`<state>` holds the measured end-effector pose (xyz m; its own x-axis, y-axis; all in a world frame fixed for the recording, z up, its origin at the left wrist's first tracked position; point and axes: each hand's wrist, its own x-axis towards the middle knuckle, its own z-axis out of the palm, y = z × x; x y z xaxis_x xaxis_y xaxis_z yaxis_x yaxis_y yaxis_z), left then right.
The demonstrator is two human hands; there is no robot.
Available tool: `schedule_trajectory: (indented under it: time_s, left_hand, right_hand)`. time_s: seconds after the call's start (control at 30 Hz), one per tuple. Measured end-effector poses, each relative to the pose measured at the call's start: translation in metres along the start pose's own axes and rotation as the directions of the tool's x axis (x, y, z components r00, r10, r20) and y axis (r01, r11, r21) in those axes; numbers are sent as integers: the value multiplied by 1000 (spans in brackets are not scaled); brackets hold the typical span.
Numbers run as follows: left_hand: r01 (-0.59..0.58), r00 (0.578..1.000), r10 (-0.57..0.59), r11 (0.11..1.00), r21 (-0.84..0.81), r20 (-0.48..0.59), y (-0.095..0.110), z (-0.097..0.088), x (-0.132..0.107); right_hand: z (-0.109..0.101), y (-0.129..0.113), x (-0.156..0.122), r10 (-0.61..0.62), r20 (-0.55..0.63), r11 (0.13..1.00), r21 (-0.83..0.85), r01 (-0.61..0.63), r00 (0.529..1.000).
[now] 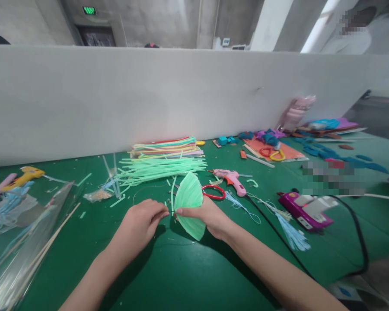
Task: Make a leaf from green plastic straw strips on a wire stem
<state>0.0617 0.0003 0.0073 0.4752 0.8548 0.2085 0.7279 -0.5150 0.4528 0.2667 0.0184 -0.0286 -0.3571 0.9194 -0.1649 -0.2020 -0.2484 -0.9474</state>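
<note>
My right hand (210,216) grips a light green leaf-shaped piece (189,203) made of green strips and holds it upright over the green table (188,276). Pinched shut beside the leaf's left edge, my left hand (142,224) has its fingertips at a thin green strip (172,194) that rises from the pinch. Both forearms reach in from the lower edge of the view.
A pile of green strips (158,167) and a stack of coloured sheets (168,148) lie behind the hands. Red-handled scissors (214,192), a pink glue gun (231,179) and a purple device (306,209) with a black cable sit to the right. Clear plastic packaging (22,237) lies at left.
</note>
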Motion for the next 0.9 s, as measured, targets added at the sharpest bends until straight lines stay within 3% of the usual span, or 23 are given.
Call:
schedule_trajectory:
  time_s: [0.4,0.53,0.67,0.73,0.83,0.9]
  left_hand:
    - [-9,1000,9,1000,1,6,1,-1,3]
    - [73,991,-71,997,13,-116,0,-5,4]
    - [192,948,-184,981,4,-260,-1,-4,4]
    - [154,953,-140,988,32,-267,-3,-1,3]
    - [16,964,23,989,147,-264,-9,2,2]
    - [-58,950,127,970,238,-286,-15,2,3]
  right_hand:
    - [4,-1,0,-44,27,998,-54,45,999]
    - [-1,-9,1,8,-45,998,58,-5,999]
    - [-9,-19,4,-119,-103,969,205,138,988]
    - [-12,-21,5,-133,-113,966,205,154,985]
    - [-12,-19,4,-115,-103,984,123,127,988]
    - [-11,-17,4,-108,-98,993,45,113,989]
